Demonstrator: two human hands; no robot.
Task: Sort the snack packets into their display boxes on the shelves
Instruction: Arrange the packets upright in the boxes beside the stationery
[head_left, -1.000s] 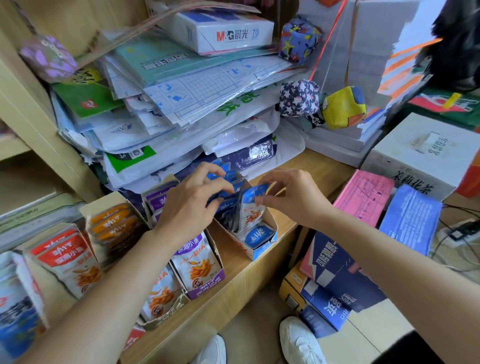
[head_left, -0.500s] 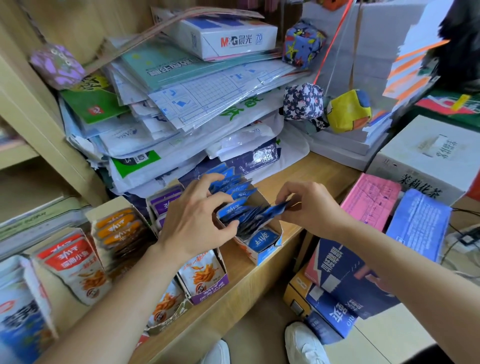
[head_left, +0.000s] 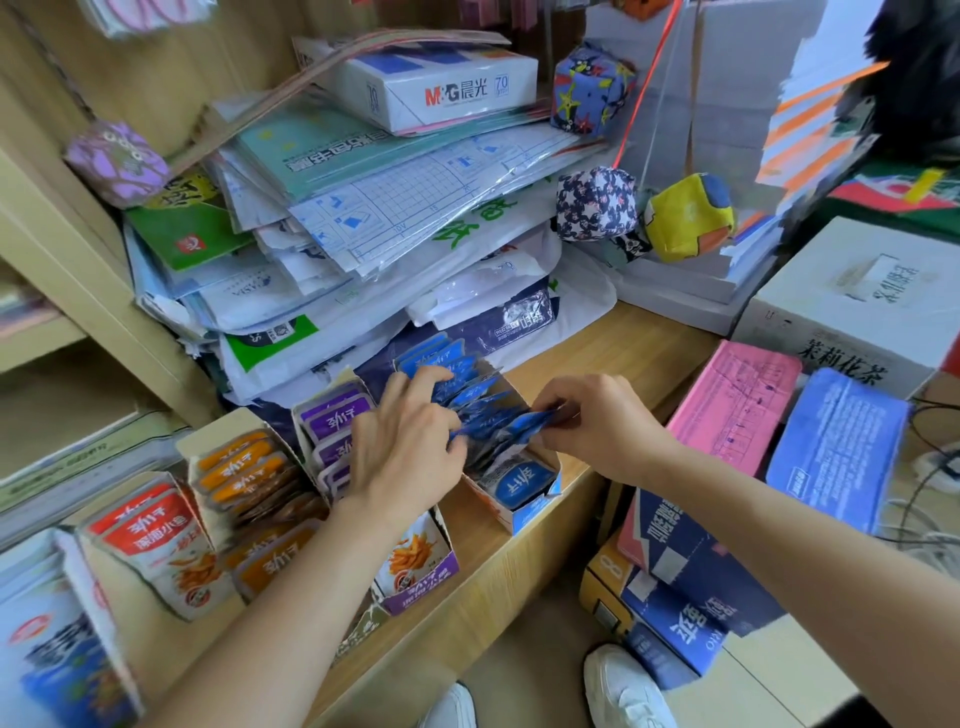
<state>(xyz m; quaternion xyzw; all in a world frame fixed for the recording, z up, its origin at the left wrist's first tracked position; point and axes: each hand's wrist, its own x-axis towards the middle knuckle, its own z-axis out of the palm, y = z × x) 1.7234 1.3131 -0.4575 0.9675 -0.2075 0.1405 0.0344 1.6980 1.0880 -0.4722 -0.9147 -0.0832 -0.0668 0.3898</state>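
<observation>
A blue display box (head_left: 524, 501) stands on the wooden shelf (head_left: 613, 358), filled with a row of blue snack packets (head_left: 441, 358). My left hand (head_left: 405, 447) lies across the packets at the box's left side, fingers spread and pressing them back. My right hand (head_left: 592, 421) pinches the edge of one blue packet (head_left: 498, 428) lying flat over the front of the row. Left of it stand a purple box (head_left: 421, 571) with purple packets (head_left: 332, 415), an orange box (head_left: 239, 467) and a red box (head_left: 150, 540).
A tall pile of paper packs and plastic folders (head_left: 363, 208) leans right behind the boxes. Fabric cubes (head_left: 597, 202) hang at the back right. Pink (head_left: 737, 410) and blue paper reams (head_left: 836, 447) and a white carton (head_left: 857, 301) stand to the right. My shoes (head_left: 623, 686) show below.
The blue packet in my right hand has tipped from upright to flat over the row. My left hand has slid a little forward over the packets.
</observation>
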